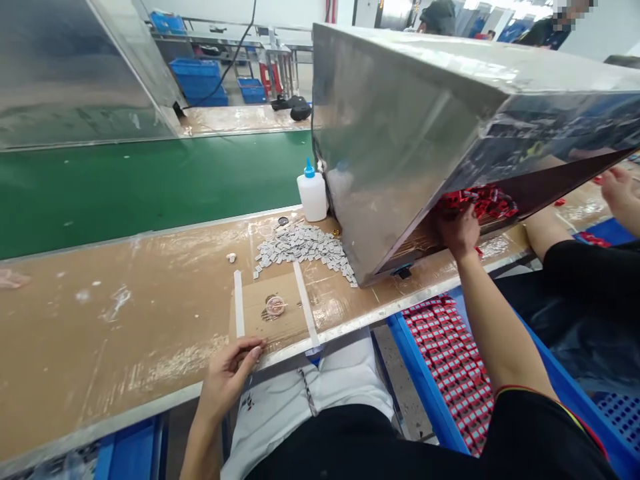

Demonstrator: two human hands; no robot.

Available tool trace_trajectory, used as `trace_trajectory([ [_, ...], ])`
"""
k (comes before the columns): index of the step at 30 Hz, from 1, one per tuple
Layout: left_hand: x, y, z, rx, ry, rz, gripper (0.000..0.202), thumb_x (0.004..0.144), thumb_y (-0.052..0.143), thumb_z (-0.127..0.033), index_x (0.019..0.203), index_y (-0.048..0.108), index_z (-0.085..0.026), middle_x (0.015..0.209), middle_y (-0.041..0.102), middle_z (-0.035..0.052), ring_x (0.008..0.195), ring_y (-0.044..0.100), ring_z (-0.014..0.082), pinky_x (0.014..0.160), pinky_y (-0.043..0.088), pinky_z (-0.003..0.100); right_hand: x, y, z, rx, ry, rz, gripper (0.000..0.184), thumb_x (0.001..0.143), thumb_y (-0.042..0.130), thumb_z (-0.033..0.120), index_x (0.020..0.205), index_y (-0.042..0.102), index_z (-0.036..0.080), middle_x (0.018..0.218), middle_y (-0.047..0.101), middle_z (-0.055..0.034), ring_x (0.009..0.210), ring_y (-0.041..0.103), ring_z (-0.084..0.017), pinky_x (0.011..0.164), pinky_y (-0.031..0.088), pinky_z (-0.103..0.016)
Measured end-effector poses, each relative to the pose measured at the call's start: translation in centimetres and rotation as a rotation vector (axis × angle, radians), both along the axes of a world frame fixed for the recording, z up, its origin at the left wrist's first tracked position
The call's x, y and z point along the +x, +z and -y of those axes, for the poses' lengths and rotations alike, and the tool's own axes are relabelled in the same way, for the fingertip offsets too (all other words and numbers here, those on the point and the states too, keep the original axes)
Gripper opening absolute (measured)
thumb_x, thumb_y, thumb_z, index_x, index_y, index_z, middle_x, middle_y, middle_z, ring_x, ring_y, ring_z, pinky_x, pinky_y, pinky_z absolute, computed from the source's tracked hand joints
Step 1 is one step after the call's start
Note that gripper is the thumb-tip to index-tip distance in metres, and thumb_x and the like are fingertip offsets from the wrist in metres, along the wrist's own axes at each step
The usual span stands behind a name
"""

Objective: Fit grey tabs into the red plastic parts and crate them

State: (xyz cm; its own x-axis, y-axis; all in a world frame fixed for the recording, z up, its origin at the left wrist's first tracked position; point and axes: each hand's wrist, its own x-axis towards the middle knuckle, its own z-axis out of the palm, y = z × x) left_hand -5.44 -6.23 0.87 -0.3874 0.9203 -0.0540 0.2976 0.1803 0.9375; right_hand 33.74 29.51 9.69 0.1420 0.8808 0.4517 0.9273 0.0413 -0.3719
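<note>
My left hand (229,373) rests at the table's front edge by a cardboard piece (253,293), fingers loosely curled, with a gap between thumb and forefinger and nothing visible in it. On that cardboard lies a small round clear dish (275,306) with a thin stick across it. My right hand (461,232) reaches under the metal hood (400,147) into a heap of shiny red pieces (483,200); its fingertips are hidden there. Between the hands spreads a pile of small grey rectangular tiles (305,247). Behind it stands a white bottle with a blue nozzle (313,193).
Below the table at right, a blue tray (400,333) holds rows of red pieces (450,360). A co-worker's hand (620,190) and arm are at the far right; another person's fingers (14,279) show at far left. A green belt (150,177) runs behind the table.
</note>
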Motion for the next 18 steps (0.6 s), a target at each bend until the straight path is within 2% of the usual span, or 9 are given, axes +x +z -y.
trace_trajectory([
  [2, 0.2, 0.0, 0.1, 0.055, -0.042, -0.094, 0.033, 0.087, 0.068, -0.049, 0.086, 0.077, -0.017, 0.084, 0.079, 0.01, 0.074, 0.074, 0.0223, 0.066, 0.06, 0.029, 0.0, 1.0, 2.7, -0.056, -0.085, 0.001, 0.052, 0.09, 0.06, 0.034, 0.124, 0.048, -0.003, 0.117, 0.059, -0.0407, 0.108, 0.064, -0.043, 0.087, 0.046, -0.051],
  [3, 0.5, 0.0, 0.2, 0.085, -0.07, -0.136, 0.03, 0.089, 0.066, -0.045, 0.084, 0.077, -0.018, 0.081, 0.078, 0.0091, 0.071, 0.072, 0.0211, 0.063, 0.058, 0.028, -0.1, 1.4, 4.4, -0.076, -0.092, 0.014, 0.05, 0.089, 0.063, 0.029, 0.126, 0.048, -0.001, 0.12, 0.06, -0.0389, 0.11, 0.064, -0.043, 0.089, 0.046, -0.051],
  [4, 0.8, 0.1, 0.1, 0.113, -0.103, -0.164, 0.027, 0.09, 0.065, -0.041, 0.083, 0.076, -0.018, 0.079, 0.077, 0.0086, 0.069, 0.071, 0.0201, 0.06, 0.056, 0.027, -0.3, 1.6, 6.2, -0.084, -0.038, 0.025, 0.05, 0.087, 0.065, 0.025, 0.128, 0.048, 0.002, 0.121, 0.061, -0.0358, 0.111, 0.065, -0.042, 0.09, 0.047, -0.05],
  [6, 1.9, 0.4, 0.0, 0.142, -0.208, -0.136, 0.025, 0.093, 0.062, -0.037, 0.086, 0.077, -0.018, 0.08, 0.078, 0.0087, 0.069, 0.071, 0.0191, 0.059, 0.053, 0.026, -1.6, 1.6, 10.3, -0.091, 0.23, 0.021, 0.052, 0.085, 0.069, 0.023, 0.131, 0.049, 0.009, 0.118, 0.066, -0.0276, 0.104, 0.068, -0.038, 0.09, 0.051, -0.049],
  [8, 3.3, 0.5, -0.2, 0.139, -0.355, 0.031, 0.025, 0.095, 0.062, -0.038, 0.101, 0.077, -0.019, 0.092, 0.08, 0.011, 0.074, 0.073, 0.0192, 0.062, 0.054, 0.026, -4.0, 0.9, 14.9, -0.126, 0.652, -0.022, 0.053, 0.086, 0.07, 0.025, 0.133, 0.049, 0.017, 0.118, 0.069, -0.0199, 0.1, 0.071, -0.033, 0.087, 0.056, -0.046],
  [10, 4.8, 0.5, -0.4, 0.123, -0.485, 0.299, 0.042, 0.093, 0.066, -0.045, 0.127, 0.069, -0.019, 0.107, 0.079, 0.0144, 0.079, 0.075, 0.0199, 0.066, 0.057, 0.027, -7.2, 0.0, 19.3, -0.205, 1.049, -0.054, 0.049, 0.09, 0.064, 0.021, 0.136, 0.049, 0.023, 0.123, 0.069, -0.0148, 0.107, 0.07, -0.028, 0.09, 0.059, -0.043],
  [11, 5.4, 0.3, -0.6, 0.114, -0.519, 0.438, 0.055, 0.091, 0.069, -0.048, 0.137, 0.063, -0.02, 0.111, 0.078, 0.0154, 0.082, 0.076, 0.0205, 0.069, 0.058, 0.028, -8.9, -0.4, 21.3, -0.249, 1.2, -0.066, 0.048, 0.091, 0.061, 0.018, 0.137, 0.049, 0.025, 0.123, 0.069, -0.0128, 0.109, 0.069, -0.026, 0.09, 0.06, -0.041],
  [14, 6.2, -0.3, -1.2, 0.118, -0.525, 0.719, 0.074, 0.08, 0.081, -0.051, 0.143, 0.058, -0.019, 0.106, 0.078, 0.0129, 0.088, 0.076, 0.0221, 0.076, 0.06, 0.03, -13.5, -1.3, 25.3, -0.325, 1.458, -0.086, 0.052, 0.092, 0.054, 0.01, 0.141, 0.046, 0.025, 0.123, 0.07, -0.0115, 0.115, 0.068, -0.024, 0.093, 0.061, -0.039],
  [18, 4.3, -1.0, -1.2, 0.128, -0.448, 0.875, 0.079, 0.064, 0.093, -0.044, 0.132, 0.066, -0.016, 0.102, 0.078, 0.0115, 0.091, 0.075, 0.0236, 0.079, 0.06, 0.029, -17.4, -2.3, 26.1, -0.324, 1.559, -0.106, 0.049, 0.096, 0.052, 0.011, 0.142, 0.046, 0.026, 0.133, 0.067, -0.0125, 0.126, 0.063, -0.025, 0.1, 0.059, -0.043],
])
